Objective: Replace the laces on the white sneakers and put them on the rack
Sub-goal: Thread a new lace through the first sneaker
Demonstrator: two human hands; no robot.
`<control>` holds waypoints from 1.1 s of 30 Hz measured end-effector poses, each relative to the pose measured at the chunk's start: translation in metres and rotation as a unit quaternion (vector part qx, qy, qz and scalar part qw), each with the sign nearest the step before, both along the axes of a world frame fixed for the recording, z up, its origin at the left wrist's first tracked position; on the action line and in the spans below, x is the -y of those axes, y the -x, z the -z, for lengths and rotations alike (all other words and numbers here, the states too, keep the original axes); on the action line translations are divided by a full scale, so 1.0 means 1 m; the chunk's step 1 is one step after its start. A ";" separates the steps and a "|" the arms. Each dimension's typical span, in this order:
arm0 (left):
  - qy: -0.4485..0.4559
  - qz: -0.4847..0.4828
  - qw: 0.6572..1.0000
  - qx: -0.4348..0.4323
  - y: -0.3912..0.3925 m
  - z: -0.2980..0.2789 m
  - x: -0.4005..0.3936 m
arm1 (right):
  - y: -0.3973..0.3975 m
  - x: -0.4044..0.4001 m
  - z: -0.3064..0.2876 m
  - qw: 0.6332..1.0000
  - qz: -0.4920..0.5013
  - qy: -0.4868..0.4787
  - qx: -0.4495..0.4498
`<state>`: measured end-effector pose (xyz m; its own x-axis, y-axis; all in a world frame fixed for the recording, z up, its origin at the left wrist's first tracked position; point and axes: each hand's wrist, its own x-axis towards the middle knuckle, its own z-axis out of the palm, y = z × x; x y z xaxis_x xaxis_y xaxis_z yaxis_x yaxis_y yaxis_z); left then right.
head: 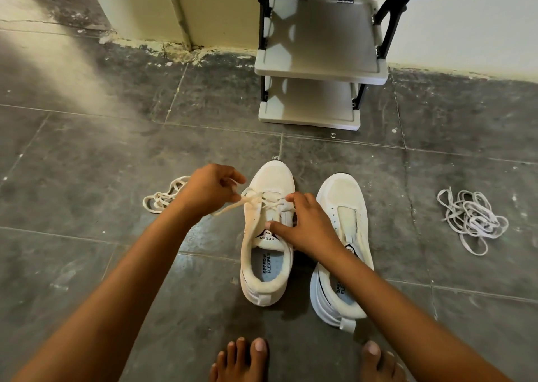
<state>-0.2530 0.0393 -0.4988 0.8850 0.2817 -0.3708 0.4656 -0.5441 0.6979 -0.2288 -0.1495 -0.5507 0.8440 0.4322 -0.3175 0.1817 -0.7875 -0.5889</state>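
**Lacing the first sneaker, near the toe**

The step in hand is the threading of a cream flat woven lace [256, 199] through the lower eyelets of the left white mesh sneaker [266, 233], which stands on the dark grey tiled floor [116, 149] with its toe toward the rack. The left hand [211, 189] pinches one end of this lace between curled fingers and draws it out to the side. The right hand [305, 227] lies on the tongue and the eyelet row, fingers bent; it seems to press the shoe steady and perhaps holds the other lace end, but I cannot tell this for sure.

The right white mesh sneaker [343, 236] stands just beside, with bare eyelets (so more than half of the work remains, in my judgement). A loose cream lace [163, 197] lies behind the left hand, and a greyish tangled bundle of laces [471, 218] lies well apart on the right. The white plastic shelf rack with black posts [320, 67] waits beyond, against the wall.

The next move calls for fine aim: the soft, limp lace tip must enter a small eyelet, with even tension on both sides.
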 end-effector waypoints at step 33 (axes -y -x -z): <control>-0.036 -0.041 0.994 0.090 0.014 0.048 0.083 | -0.012 0.017 0.005 0.911 0.176 -0.247 -0.280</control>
<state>-0.2672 -0.0439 -0.5470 0.9083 0.3750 -0.1852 0.3816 -0.5616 0.7342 -0.2167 -0.1668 -0.5554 0.7238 0.3721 -0.5812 -0.4689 -0.3527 -0.8098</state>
